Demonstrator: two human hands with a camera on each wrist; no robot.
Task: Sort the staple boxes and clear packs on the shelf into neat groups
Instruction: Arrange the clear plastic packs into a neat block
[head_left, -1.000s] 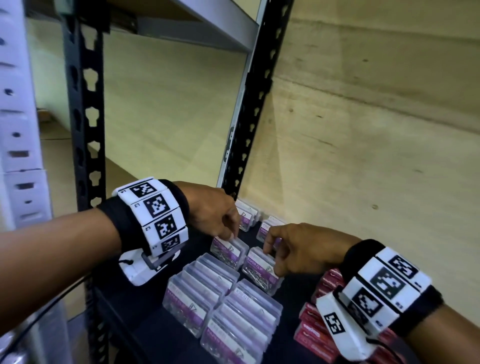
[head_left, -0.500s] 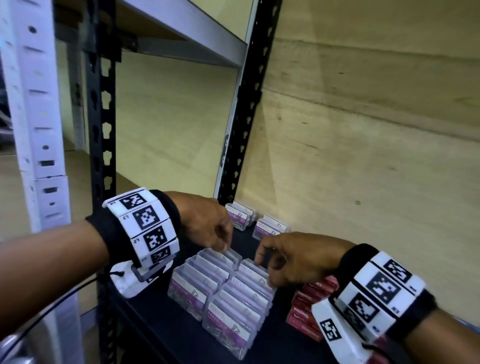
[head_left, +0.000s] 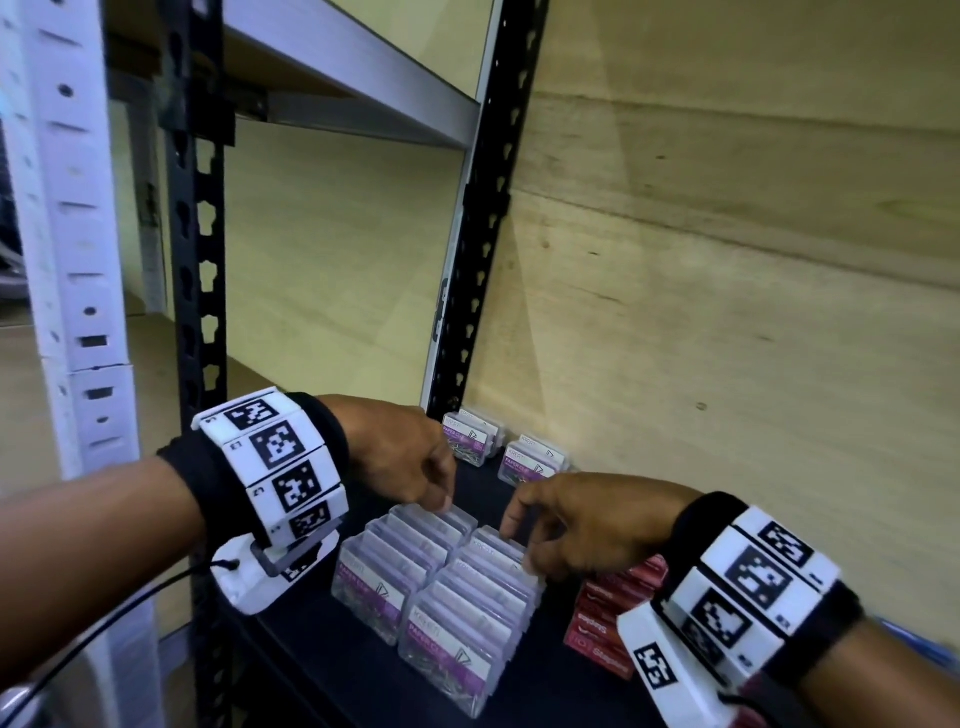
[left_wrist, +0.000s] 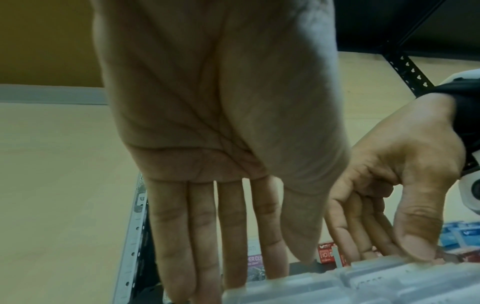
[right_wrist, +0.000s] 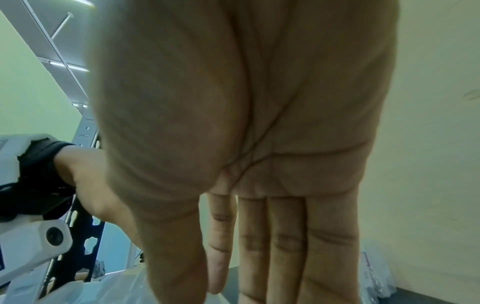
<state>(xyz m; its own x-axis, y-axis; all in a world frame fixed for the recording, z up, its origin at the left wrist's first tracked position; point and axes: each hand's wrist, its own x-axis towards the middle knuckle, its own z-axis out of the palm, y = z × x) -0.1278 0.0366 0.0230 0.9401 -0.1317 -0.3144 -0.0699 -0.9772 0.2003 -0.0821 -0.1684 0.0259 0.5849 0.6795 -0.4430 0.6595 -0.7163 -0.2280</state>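
Note:
Clear packs (head_left: 457, 582) with purple labels stand in two rows on the black shelf (head_left: 322, 670). My left hand (head_left: 441, 501) rests its straight fingers on the far end pack of the left row. My right hand (head_left: 514, 530) touches the far end pack of the right row the same way. In the left wrist view my left hand (left_wrist: 254, 273) reaches down behind the clear packs (left_wrist: 363, 283). In the right wrist view my right hand (right_wrist: 221, 288) has its fingers straight. Red staple boxes (head_left: 608, 623) lie stacked to the right, partly behind my right wrist.
Two small groups of clear packs (head_left: 470, 436) stand at the back by the black upright post (head_left: 478, 234). A wooden wall (head_left: 727, 312) closes the back and right. An upper shelf (head_left: 353, 67) hangs overhead. Blue packs (left_wrist: 462, 236) sit further right.
Each hand brought a loose clear pack toward me and set it against the far end of a row. The two rows are now closed up.

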